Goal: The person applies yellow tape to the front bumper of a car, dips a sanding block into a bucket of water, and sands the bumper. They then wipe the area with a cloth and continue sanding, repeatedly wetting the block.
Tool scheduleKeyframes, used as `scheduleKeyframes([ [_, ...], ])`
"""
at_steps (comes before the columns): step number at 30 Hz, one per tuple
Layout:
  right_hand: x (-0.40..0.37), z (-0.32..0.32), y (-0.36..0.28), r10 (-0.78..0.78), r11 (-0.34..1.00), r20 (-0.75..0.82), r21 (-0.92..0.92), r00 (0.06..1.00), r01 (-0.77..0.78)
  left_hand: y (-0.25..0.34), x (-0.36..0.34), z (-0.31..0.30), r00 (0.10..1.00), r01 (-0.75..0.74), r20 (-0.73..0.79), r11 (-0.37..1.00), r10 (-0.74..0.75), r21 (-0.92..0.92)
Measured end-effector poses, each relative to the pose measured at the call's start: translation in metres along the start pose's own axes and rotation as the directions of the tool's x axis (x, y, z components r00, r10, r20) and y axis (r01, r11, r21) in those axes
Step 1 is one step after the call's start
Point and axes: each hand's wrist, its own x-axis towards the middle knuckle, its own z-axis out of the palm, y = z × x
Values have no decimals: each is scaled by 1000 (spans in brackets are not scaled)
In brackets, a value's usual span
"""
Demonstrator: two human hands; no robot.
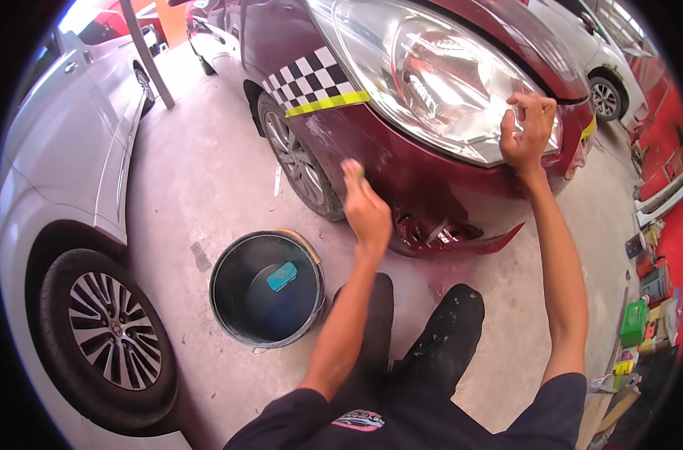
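Note:
My left hand point(367, 211) is raised beside the front fender of a dark red car point(439, 180), near its wheel point(296, 161). Its fingers are pressed together, with a small yellowish-green patch showing at the fingertips; I cannot tell what it is. My right hand point(530, 135) is in front of the headlight point(446, 82), overlapping its outer end, thumb apart from bent fingers and nothing visible between them. Pale, whitish smears mark the red paint near the wheel arch. Above them, a black-and-white checkered sticker point(311, 79) with a yellow strip runs along the fender.
A black bucket point(220, 300) holding dark water and a turquoise block point(282, 277) stands on the concrete floor to my left. Beyond it is a silver car point(75, 172). Along the right wall lie a green container point(634, 323) and assorted supplies. Another white car point(581, 56) is behind.

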Motion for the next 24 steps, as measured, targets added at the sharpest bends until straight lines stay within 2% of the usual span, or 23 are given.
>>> scheduleKeyframes([
  [3,0,-1,1,-4,1000,4,-5,1000,4,-3,-3,-3,995,-97,43,992,93,87],
  [4,2,0,1,-13,1000,0,3,1000,13,-14,21,2,998,-61,-2,994,62,88],
  [5,1,1,0,-14,1000,-1,13,1000,14,-20,46,0,993,101,59,993,-104,60],
  [7,-4,1,1,5,1000,30,-3,1000,-5,-13,70,-2,942,321,97,947,-322,28],
  [9,-3,2,3,11,1000,28,-9,1000,-11,-9,33,-2,991,123,46,992,-124,17],
  [11,0,2,2,2,1000,20,-9,1000,-1,-2,-28,2,995,55,84,998,-55,9],
  [13,-1,2,1,-4,1000,14,-5,1000,4,-4,-26,5,999,16,45,1000,-17,24],
  [16,3,3,6,-31,1000,11,-2,999,31,-31,46,12,997,70,-39,993,-66,96],
  [19,-4,4,2,-3,1000,20,11,1000,3,-24,56,2,972,234,7,972,-234,-13],
  [20,-4,4,2,-3,1000,17,5,1000,3,-17,34,0,997,81,-19,997,-81,1],
  [21,-1,3,3,-9,1000,15,-1,1000,9,-5,5,2,999,39,-36,999,-40,-24],
  [23,0,3,4,-35,999,9,4,999,35,-9,-25,4,997,63,46,997,-61,-40],
  [24,-2,3,5,-33,999,10,8,999,33,-15,-8,5,998,54,20,998,-54,-16],
])
